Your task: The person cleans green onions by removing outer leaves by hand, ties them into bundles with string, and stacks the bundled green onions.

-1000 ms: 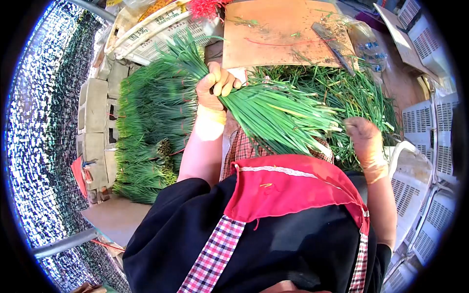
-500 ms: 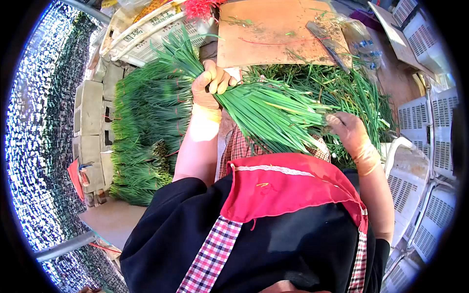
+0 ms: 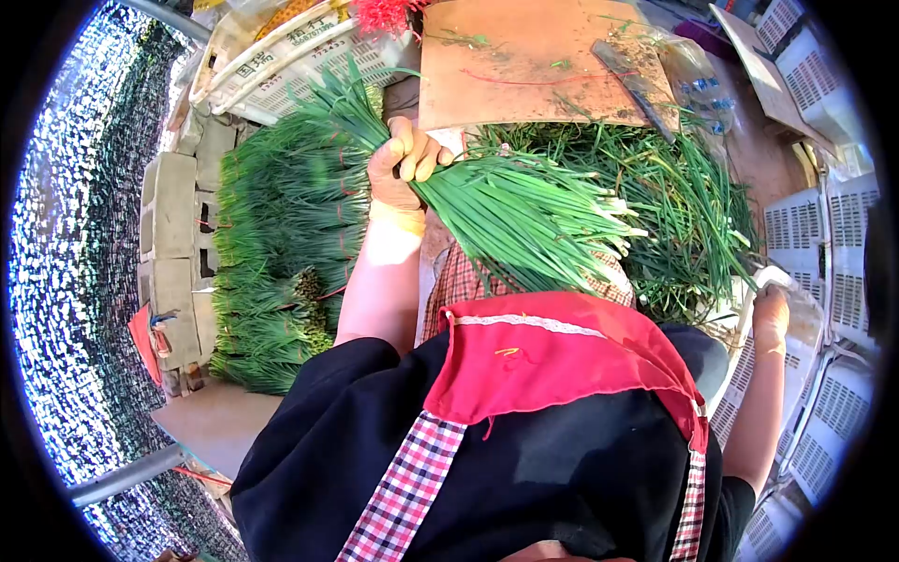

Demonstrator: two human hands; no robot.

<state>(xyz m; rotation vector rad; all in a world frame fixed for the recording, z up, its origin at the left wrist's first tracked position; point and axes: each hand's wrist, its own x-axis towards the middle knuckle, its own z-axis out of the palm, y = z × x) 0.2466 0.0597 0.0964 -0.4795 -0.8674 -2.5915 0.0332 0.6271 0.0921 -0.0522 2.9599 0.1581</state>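
My left hand (image 3: 403, 164), in a thin orange glove, is closed around a bunch of garlic chives (image 3: 524, 211). Long green leaves stick out past the fist to the upper left, and the pale root ends fan out to the right over my lap. Out at the far right, my gloved right hand (image 3: 771, 318) is beside the rim of a white plastic crate (image 3: 796, 323). Its fingers are small and foreshortened, so what they hold, if anything, does not show. A heap of loose chives (image 3: 655, 211) lies in front, beyond the held bunch.
Tied chive bundles (image 3: 290, 215) are stacked at left against concrete blocks (image 3: 173, 211). A board (image 3: 534, 70) bears a long-bladed knife (image 3: 632, 89) and a red tie. Red ties (image 3: 389, 14) hang by a white basket (image 3: 309, 66). More white crates (image 3: 852, 244) stand at right.
My right hand has left the root ends of the bunch and swung out to the right, to the crate. My left hand still grips the chives in nearly the same place.
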